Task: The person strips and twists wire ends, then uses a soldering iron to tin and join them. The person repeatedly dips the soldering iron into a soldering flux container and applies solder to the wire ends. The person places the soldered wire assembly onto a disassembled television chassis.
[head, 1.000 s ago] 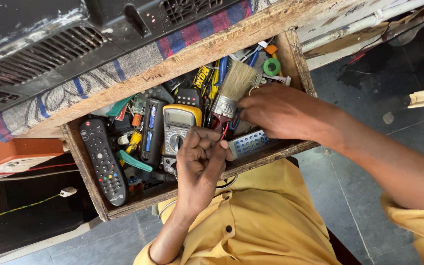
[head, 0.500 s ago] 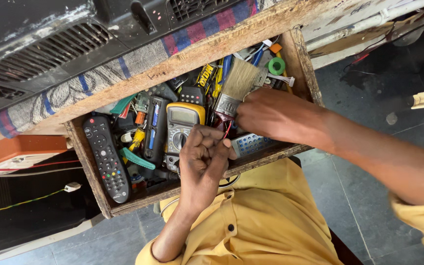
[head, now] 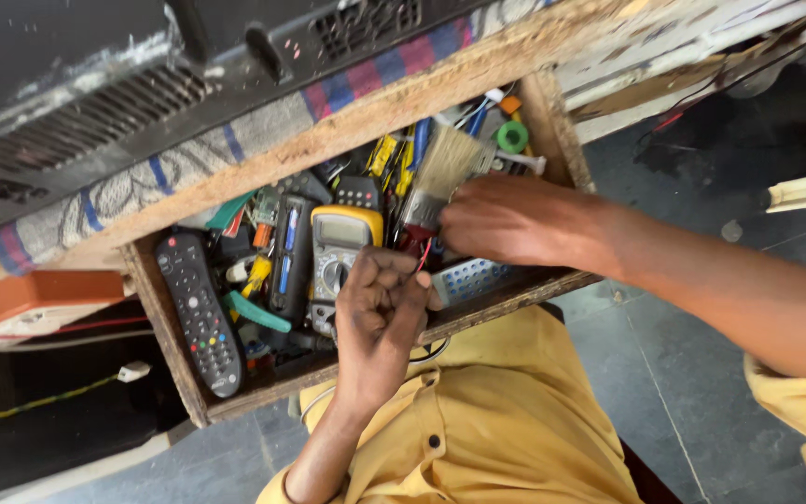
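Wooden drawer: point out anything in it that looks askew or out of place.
The wooden drawer is a jumble. A paintbrush lies slanted across the tools, a black remote control sits among them, and a yellow multimeter rests tilted. Both hands reach in; nothing looks spilled or broken.

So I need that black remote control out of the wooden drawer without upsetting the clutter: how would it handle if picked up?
The long black remote control looks rigid and probably light. Its flat shape shouldn't roll. It lies against the wooden drawer wall, so it likely lifts cleanly.
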